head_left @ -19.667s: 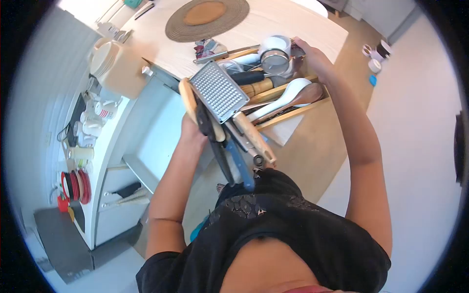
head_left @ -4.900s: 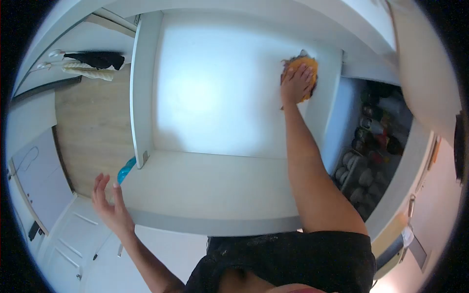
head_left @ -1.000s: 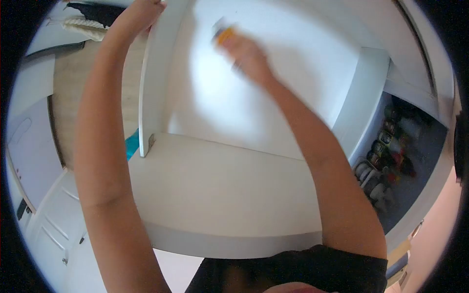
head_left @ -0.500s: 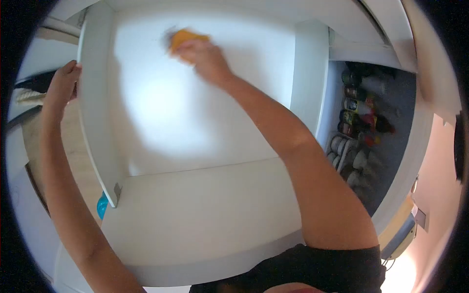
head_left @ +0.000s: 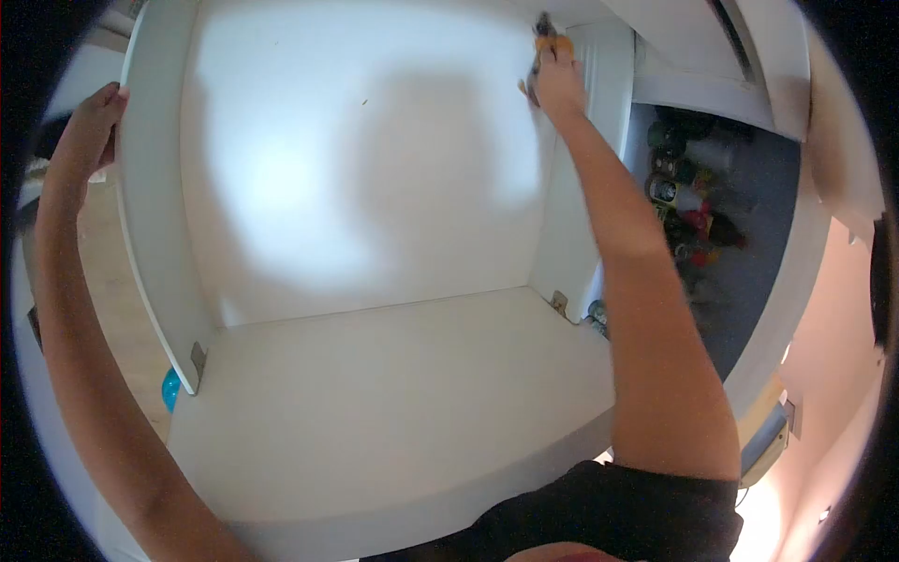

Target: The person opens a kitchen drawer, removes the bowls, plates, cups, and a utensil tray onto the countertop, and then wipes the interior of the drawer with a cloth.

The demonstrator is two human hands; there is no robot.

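A white drawer (head_left: 393, 393) stands pulled out below me. My right hand (head_left: 562, 86) is closed on an orange cloth (head_left: 560, 45) and presses it against the drawer's bottom in the far right corner. Grey-brown debris (head_left: 532, 89) lies bunched beside the cloth, blurred. One small dark crumb (head_left: 364, 102) sits on the bottom panel further left. My left hand (head_left: 91, 131) grips the top edge of the drawer's left side wall (head_left: 150, 187), thumb toward the inside. Its other fingers are partly hidden behind the wall.
To the right, a grey-bottomed compartment (head_left: 758, 272) holds several jars and bottles (head_left: 667, 192). A blue round object (head_left: 170, 389) shows beyond the left wall, over a wooden floor (head_left: 140, 337). Metal brackets (head_left: 559, 302) sit at the side walls' near ends.
My right hand has swept the orange cloth from the upper middle of the drawer to its far right corner, with the debris. My left hand stays on the side wall; the view has shifted slightly.
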